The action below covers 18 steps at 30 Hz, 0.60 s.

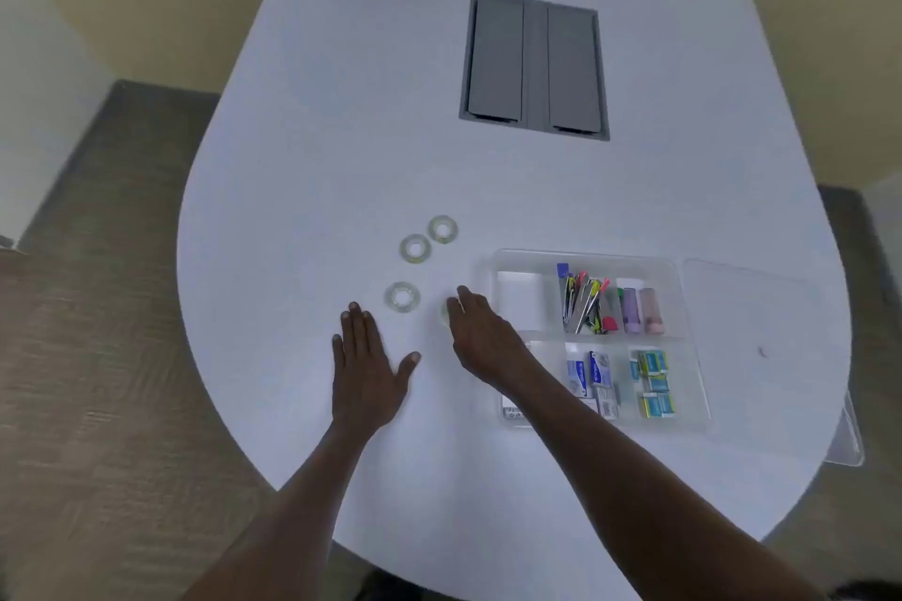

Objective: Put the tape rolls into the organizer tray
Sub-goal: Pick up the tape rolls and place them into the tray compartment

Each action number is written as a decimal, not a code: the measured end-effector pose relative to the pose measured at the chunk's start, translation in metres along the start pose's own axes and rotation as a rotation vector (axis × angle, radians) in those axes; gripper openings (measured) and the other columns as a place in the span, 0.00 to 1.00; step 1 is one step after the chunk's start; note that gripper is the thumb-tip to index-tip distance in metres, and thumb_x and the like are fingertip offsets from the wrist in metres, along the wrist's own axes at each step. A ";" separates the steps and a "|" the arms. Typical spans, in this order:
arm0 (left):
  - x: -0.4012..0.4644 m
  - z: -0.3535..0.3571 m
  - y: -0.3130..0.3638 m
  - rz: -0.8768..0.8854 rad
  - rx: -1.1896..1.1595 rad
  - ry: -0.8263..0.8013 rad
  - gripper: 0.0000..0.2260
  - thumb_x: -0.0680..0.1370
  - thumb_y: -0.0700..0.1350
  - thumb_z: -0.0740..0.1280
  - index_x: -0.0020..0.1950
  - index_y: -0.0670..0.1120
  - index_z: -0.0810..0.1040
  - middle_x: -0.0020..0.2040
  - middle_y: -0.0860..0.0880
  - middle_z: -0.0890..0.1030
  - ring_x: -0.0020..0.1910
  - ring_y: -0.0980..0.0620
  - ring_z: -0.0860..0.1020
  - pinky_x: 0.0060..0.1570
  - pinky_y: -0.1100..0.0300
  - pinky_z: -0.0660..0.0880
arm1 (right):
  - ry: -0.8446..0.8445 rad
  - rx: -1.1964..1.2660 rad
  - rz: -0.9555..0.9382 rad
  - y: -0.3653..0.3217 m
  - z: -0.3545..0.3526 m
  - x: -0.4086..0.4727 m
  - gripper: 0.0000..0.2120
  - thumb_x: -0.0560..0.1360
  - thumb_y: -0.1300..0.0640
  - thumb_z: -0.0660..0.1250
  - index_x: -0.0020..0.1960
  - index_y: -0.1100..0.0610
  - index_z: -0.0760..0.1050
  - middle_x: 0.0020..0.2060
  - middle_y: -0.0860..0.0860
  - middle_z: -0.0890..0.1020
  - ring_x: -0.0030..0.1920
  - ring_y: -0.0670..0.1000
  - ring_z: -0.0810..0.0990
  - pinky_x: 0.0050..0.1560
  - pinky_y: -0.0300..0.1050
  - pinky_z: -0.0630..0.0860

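Three clear tape rolls lie flat on the white table: one at the back (442, 229), one just left of it (415, 248), one nearer me (402, 297). A fourth tape roll (444, 310) shows only as an edge under the fingers of my right hand (481, 332), which rests over it; whether the fingers grip it is unclear. My left hand (366, 366) lies flat on the table with fingers spread, just short of the nearest roll. The clear organizer tray (493, 268) stands to the right; its back-left compartment (520, 303) holds nothing.
Other tray compartments hold pens and markers (590, 303), highlighters (642, 310), and small boxes (654, 383). A clear lid (751, 307) lies right of the tray. A grey cable hatch (534, 66) sits in the table's far middle. The table's curved edge runs close on the left.
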State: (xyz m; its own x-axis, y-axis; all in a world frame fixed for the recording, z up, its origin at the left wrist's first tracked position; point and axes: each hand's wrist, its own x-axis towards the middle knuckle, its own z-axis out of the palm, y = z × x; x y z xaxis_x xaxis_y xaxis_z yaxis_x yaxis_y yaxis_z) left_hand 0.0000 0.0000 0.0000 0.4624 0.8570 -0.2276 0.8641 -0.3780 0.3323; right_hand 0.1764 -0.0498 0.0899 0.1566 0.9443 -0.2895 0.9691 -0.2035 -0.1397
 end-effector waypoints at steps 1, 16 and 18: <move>-0.001 0.002 0.002 -0.007 0.010 0.036 0.43 0.78 0.68 0.51 0.80 0.35 0.49 0.81 0.38 0.47 0.81 0.41 0.48 0.78 0.44 0.52 | -0.008 -0.031 -0.001 0.001 0.005 0.006 0.22 0.71 0.72 0.59 0.65 0.69 0.66 0.67 0.68 0.68 0.63 0.65 0.72 0.42 0.55 0.80; -0.005 0.005 0.005 -0.077 -0.059 0.179 0.42 0.77 0.66 0.59 0.80 0.38 0.54 0.82 0.42 0.52 0.82 0.48 0.48 0.80 0.49 0.50 | 0.172 -0.161 -0.053 -0.003 0.020 0.030 0.18 0.63 0.73 0.53 0.48 0.63 0.73 0.39 0.58 0.77 0.37 0.57 0.76 0.32 0.48 0.71; -0.004 0.006 0.006 -0.085 -0.059 0.175 0.42 0.77 0.67 0.59 0.80 0.38 0.54 0.82 0.41 0.52 0.82 0.48 0.48 0.80 0.49 0.49 | 0.222 -0.061 -0.028 -0.004 0.016 0.030 0.15 0.64 0.74 0.60 0.49 0.64 0.74 0.41 0.59 0.76 0.38 0.59 0.76 0.33 0.49 0.72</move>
State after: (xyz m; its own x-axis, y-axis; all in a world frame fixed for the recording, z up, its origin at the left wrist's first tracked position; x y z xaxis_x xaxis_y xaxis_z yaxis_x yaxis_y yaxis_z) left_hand 0.0044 -0.0078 -0.0024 0.3424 0.9347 -0.0959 0.8828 -0.2851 0.3733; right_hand 0.1739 -0.0249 0.0670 0.1609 0.9845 -0.0701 0.9823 -0.1666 -0.0854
